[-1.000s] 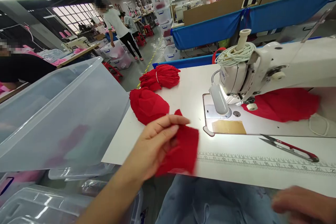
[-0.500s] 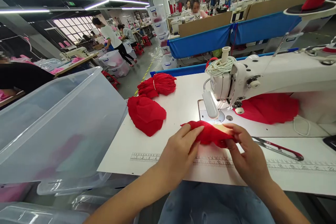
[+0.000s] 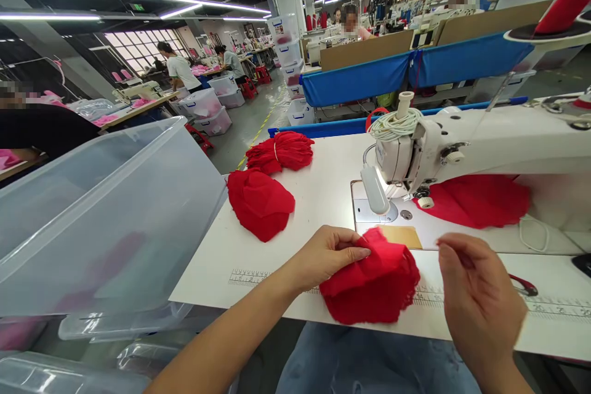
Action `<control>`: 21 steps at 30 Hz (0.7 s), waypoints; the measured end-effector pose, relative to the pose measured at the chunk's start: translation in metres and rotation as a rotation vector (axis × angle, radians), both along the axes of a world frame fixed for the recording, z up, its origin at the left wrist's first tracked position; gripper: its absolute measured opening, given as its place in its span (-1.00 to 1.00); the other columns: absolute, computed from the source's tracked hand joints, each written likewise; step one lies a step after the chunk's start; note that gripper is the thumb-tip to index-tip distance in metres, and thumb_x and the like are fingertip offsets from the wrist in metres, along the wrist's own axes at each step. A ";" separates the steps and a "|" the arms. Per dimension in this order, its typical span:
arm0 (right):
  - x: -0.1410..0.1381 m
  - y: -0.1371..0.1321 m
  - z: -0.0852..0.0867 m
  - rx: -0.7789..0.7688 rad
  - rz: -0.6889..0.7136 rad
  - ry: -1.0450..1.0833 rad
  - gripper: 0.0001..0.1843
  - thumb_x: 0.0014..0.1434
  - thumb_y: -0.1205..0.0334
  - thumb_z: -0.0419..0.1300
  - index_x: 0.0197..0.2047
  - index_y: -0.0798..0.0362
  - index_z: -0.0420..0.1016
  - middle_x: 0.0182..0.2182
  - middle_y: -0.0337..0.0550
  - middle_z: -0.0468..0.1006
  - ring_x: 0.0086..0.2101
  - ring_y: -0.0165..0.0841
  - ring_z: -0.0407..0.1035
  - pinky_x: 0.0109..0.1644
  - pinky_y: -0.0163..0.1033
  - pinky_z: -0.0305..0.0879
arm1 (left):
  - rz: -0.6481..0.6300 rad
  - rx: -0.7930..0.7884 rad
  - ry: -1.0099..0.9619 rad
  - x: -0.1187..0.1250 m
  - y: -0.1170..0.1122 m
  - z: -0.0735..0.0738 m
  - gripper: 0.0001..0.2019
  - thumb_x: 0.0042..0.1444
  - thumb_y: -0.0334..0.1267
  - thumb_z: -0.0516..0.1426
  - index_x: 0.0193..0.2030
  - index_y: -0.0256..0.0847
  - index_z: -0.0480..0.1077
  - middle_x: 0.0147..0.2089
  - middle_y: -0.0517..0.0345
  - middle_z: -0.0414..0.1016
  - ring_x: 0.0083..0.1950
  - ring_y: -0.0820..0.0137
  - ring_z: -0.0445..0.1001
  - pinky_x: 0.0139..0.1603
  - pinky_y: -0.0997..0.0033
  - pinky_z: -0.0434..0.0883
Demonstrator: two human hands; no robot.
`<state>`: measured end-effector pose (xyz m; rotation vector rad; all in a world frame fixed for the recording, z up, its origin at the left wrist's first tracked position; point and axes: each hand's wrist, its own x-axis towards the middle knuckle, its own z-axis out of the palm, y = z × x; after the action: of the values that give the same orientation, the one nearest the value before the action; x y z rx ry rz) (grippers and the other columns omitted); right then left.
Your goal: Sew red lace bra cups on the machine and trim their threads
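Note:
My left hand (image 3: 325,255) pinches the upper left edge of a red fabric piece (image 3: 373,283) that lies on the white table (image 3: 258,258) near its front edge. My right hand (image 3: 475,298) hovers just right of the fabric, slightly blurred, with thumb and forefinger pinched together and nothing visible in them. The white sewing machine (image 3: 438,148) stands right behind the fabric, its lit needle plate (image 3: 376,212) just beyond my left hand.
Two stacks of red pieces (image 3: 261,200) (image 3: 281,151) lie at the table's left, more red fabric (image 3: 475,200) under the machine arm. Red-handled snips (image 3: 524,286) lie behind my right hand. A clear plastic bin (image 3: 101,215) stands left of the table. Other people work at benches beyond.
The red piece has been opened out and pulled back toward the table's front edge. My right hand has let go of it and moved to the right.

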<state>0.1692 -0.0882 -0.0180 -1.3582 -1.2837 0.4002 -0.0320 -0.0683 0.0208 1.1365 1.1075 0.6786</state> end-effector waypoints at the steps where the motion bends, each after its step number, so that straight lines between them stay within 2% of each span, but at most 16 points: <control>1: -0.003 -0.008 0.002 -0.009 0.057 0.005 -0.78 0.27 0.02 0.15 -0.26 -0.03 0.49 -0.35 -0.18 0.55 -0.41 -0.36 0.41 -0.26 -0.26 0.38 | 0.042 -0.015 -0.025 0.002 -0.001 -0.003 -0.70 -0.01 -0.05 0.31 -0.39 -0.29 0.48 -0.43 0.18 0.44 -0.41 0.49 0.32 -0.38 0.50 0.22; 3: -0.010 -0.022 0.003 -0.084 0.270 -0.005 -0.79 0.29 0.05 0.13 -0.29 -0.06 0.49 -0.49 -0.27 0.51 -0.54 -0.40 0.36 -0.40 -0.31 0.36 | 0.087 -0.040 -0.074 0.006 -0.004 -0.007 -0.65 -0.05 -0.01 0.33 -0.34 -0.29 0.49 -0.39 0.15 0.48 -0.39 0.45 0.35 -0.36 0.48 0.25; 5: -0.013 -0.031 -0.002 -0.114 0.404 -0.072 -0.79 0.29 0.05 0.13 -0.28 -0.06 0.51 -0.47 -0.26 0.54 -0.52 -0.38 0.39 -0.41 -0.31 0.38 | 0.063 -0.027 -0.070 0.008 -0.010 -0.010 -0.68 0.00 -0.03 0.28 -0.31 -0.29 0.48 -0.36 0.14 0.47 -0.36 0.44 0.36 -0.32 0.46 0.26; 6: -0.014 -0.034 -0.007 -0.114 0.426 -0.111 -0.79 0.29 0.04 0.13 -0.26 -0.06 0.51 -0.42 -0.24 0.57 -0.48 -0.37 0.42 -0.38 -0.29 0.40 | 0.026 -0.013 -0.046 0.009 -0.014 -0.012 -0.71 0.05 -0.06 0.24 -0.32 -0.29 0.47 -0.37 0.16 0.45 -0.36 0.44 0.34 -0.32 0.46 0.26; 9: -0.012 -0.036 -0.020 -0.126 0.411 -0.185 -0.81 0.28 0.05 0.14 -0.24 -0.06 0.51 -0.35 -0.20 0.59 -0.43 -0.35 0.46 -0.37 -0.27 0.43 | -0.103 0.031 0.052 0.008 -0.027 -0.017 -0.81 0.17 -0.20 0.12 -0.33 -0.29 0.43 -0.37 0.19 0.38 -0.35 0.45 0.28 -0.31 0.46 0.24; 11: -0.010 -0.036 -0.026 -0.137 0.404 -0.223 -0.82 0.29 0.05 0.14 -0.24 -0.06 0.49 -0.37 -0.21 0.59 -0.45 -0.36 0.47 -0.41 -0.29 0.43 | -0.144 0.024 0.036 0.008 -0.035 -0.020 -0.83 0.20 -0.29 0.05 -0.23 -0.28 0.45 -0.31 0.17 0.41 -0.30 0.43 0.32 -0.26 0.44 0.28; 13: -0.009 -0.035 -0.031 -0.131 0.395 -0.278 -0.81 0.27 0.04 0.16 -0.21 -0.05 0.48 -0.37 -0.22 0.59 -0.46 -0.37 0.48 -0.43 -0.30 0.43 | -0.158 0.002 -0.034 0.009 -0.040 -0.021 -0.77 0.23 -0.34 0.01 -0.09 -0.26 0.46 -0.22 0.12 0.46 -0.23 0.40 0.39 -0.17 0.39 0.35; 15: -0.009 -0.034 -0.033 -0.115 0.414 -0.342 -0.80 0.26 0.03 0.18 -0.20 -0.04 0.48 -0.37 -0.22 0.61 -0.45 -0.37 0.51 -0.44 -0.31 0.43 | -0.150 0.009 -0.076 0.012 -0.043 -0.022 -0.70 0.26 -0.36 -0.03 0.02 -0.22 0.46 -0.13 0.08 0.49 -0.14 0.37 0.43 -0.07 0.35 0.38; 17: -0.010 -0.034 -0.034 -0.104 0.418 -0.380 -0.80 0.26 0.04 0.17 -0.23 -0.03 0.49 -0.38 -0.23 0.62 -0.45 -0.36 0.52 -0.44 -0.31 0.44 | -0.113 0.050 -0.025 0.016 -0.045 -0.023 -0.65 0.27 -0.38 -0.04 0.10 -0.17 0.45 -0.08 0.07 0.50 -0.10 0.36 0.45 -0.02 0.33 0.39; 21: -0.008 -0.034 -0.031 -0.151 0.473 -0.259 -0.81 0.28 0.14 0.13 -0.28 -0.03 0.54 -0.38 -0.22 0.64 -0.43 -0.36 0.54 -0.39 -0.33 0.47 | -0.043 0.096 0.086 0.023 -0.049 -0.027 -0.58 0.25 -0.42 -0.04 0.19 -0.20 0.40 -0.17 0.07 0.51 -0.22 0.41 0.47 -0.06 0.34 0.42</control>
<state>0.1610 -0.1227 -0.0489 -1.2508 -1.8292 0.6724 -0.0093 -0.1172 -0.0066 1.2782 1.1293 0.6600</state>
